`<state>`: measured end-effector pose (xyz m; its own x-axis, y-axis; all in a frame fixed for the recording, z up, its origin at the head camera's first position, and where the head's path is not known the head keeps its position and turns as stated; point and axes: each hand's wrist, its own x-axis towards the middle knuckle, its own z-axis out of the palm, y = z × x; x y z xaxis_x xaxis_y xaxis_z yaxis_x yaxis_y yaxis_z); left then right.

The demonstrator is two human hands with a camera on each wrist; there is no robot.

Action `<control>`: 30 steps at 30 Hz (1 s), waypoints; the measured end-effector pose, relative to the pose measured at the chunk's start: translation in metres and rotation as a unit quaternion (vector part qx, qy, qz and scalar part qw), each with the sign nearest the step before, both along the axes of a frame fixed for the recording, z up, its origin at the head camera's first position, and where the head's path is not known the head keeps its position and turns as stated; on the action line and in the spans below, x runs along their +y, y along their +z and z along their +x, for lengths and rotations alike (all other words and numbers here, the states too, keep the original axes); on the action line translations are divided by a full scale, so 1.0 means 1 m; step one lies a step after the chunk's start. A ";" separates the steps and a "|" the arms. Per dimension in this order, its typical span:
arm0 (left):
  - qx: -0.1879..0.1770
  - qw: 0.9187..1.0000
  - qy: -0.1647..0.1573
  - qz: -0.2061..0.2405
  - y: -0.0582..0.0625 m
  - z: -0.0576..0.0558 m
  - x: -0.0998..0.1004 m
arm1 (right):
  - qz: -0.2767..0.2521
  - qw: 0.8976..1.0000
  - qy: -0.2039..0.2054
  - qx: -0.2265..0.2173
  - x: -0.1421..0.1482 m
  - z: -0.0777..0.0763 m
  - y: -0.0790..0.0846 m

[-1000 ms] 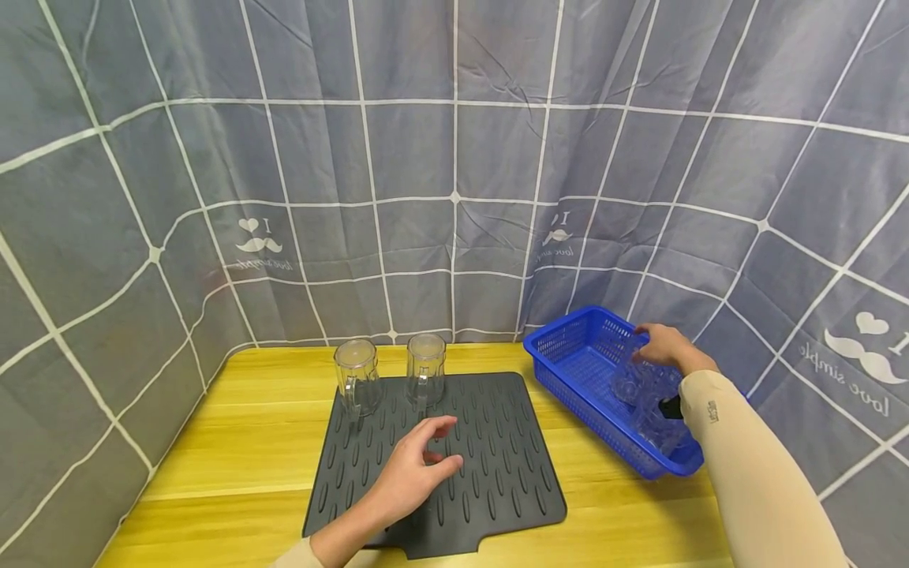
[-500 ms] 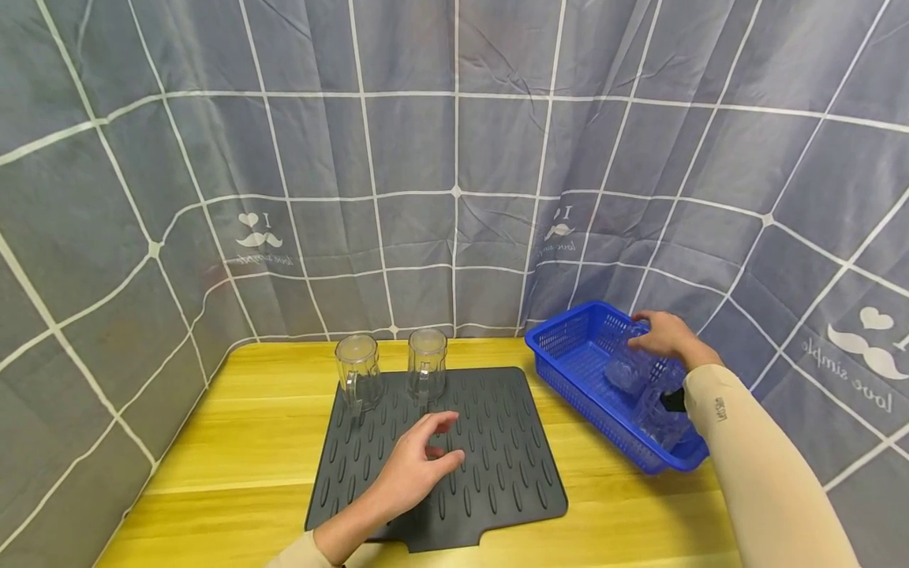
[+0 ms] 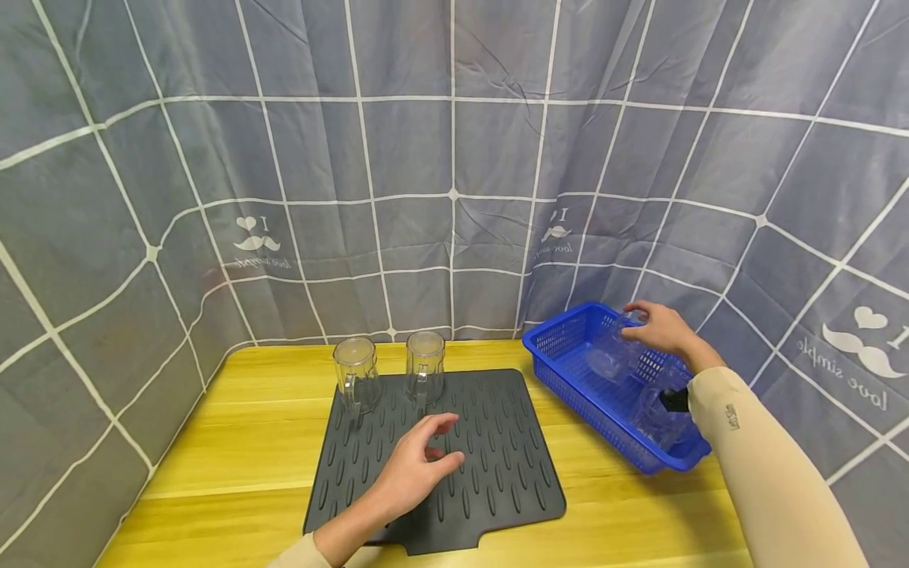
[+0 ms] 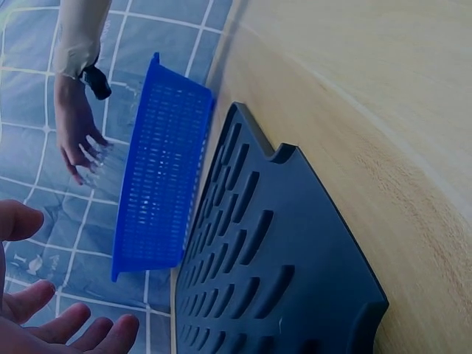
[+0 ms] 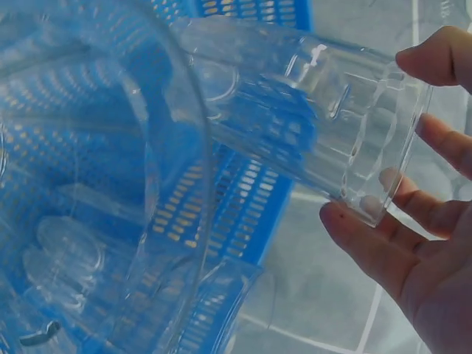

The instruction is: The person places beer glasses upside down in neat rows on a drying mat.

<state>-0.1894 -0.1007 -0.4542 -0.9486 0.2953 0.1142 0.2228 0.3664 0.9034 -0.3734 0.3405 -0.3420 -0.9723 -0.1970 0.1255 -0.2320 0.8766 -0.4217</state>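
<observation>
My right hand [image 3: 662, 327] grips a clear glass mug [image 5: 346, 118] by one end, thumb on one side and fingers on the other. The mug is tilted over the blue plastic basket [image 3: 568, 394], its other end down inside. More clear glassware [image 3: 660, 414] lies in the basket near my right wrist. My left hand [image 3: 415, 469] hovers above the black ribbed drying mat [image 3: 497, 442], fingers loosely bent with nothing in them. Two glass mugs stand upside down at the mat's far edge, a left mug [image 3: 357, 375] and a right mug [image 3: 426, 367], their handles facing me.
A yellow wood-grain table [image 3: 241, 442] bears the mat and the basket. A grey checked curtain [image 3: 454, 158] surrounds the table at the back and sides. The basket stands at the right, close to the curtain.
My right hand has tightened its hold on the mug and shifted it slightly up and toward the far left of the basket. My left hand has stayed nearly still over the mat.
</observation>
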 end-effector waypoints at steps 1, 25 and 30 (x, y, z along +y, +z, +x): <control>0.000 1.000 -0.001 0.001 0.000 0.000 0.000 | -0.005 1.000 -0.001 0.002 -0.001 0.001 0.001; -0.004 1.000 -0.011 0.010 0.000 -0.002 0.003 | -0.189 0.980 0.049 -0.028 -0.043 0.026 0.029; -0.002 1.000 -0.010 0.007 0.001 -0.002 0.004 | -0.235 0.970 0.059 -0.030 -0.052 0.033 0.027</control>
